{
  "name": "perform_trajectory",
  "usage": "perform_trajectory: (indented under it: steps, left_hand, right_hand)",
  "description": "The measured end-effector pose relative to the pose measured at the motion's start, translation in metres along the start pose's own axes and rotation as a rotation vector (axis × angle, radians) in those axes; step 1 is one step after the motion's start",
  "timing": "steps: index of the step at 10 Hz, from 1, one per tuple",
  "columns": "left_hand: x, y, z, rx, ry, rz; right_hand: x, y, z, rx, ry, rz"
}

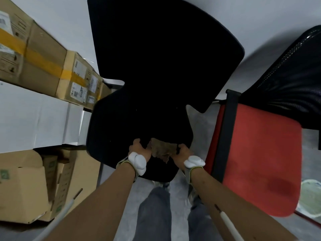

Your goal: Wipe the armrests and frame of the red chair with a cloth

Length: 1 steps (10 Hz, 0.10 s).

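Counts: 2 chairs, 1 cloth, 2 hands.

- Black chair fills frame centre, its seat right under the hands.
- Red chair at right edge: red seat, black mesh back upper right, black frame bar running down its left side. Nothing touching it atm.
- Cloth: brown, crumpled, lower centre, held between both hands over the front of the black seat. Well left of the red chair, no contact w/ it.
- Left hand: fingers curled, gripping the cloth's left end.
- Right hand: fingers curled round the cloth's right end, just left of the frame bar.
- 2 white wrist pods, 1 per wrist.

Surroundings:
- Taped cardboard boxes in a row upper left, at least 3. White boxes below them. Open cartons lower left.
- Pale green bin lower right, partly hidden behind the red seat.
- Grey floor strip between the chairs; person's legs in grey trousers at bottom centre.

Obstruction: black chair sits directly in front; red chair is off to the side, gap between the 2 is narrow.
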<state>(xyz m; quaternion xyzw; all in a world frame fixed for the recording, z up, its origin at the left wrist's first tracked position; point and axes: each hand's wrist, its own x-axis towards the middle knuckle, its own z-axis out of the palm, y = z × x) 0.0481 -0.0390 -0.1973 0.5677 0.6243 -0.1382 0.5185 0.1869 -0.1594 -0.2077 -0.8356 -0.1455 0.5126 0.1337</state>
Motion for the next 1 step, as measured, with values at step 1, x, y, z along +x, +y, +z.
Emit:
perform_trajectory:
  steps: [1]
  left_hand:
    - [-0.012,0.0248,-0.0102,-0.1,-0.047,0.025]
  right_hand:
    - [-0.0022,-0.0164,-0.0135,0.031,0.108,-0.052]
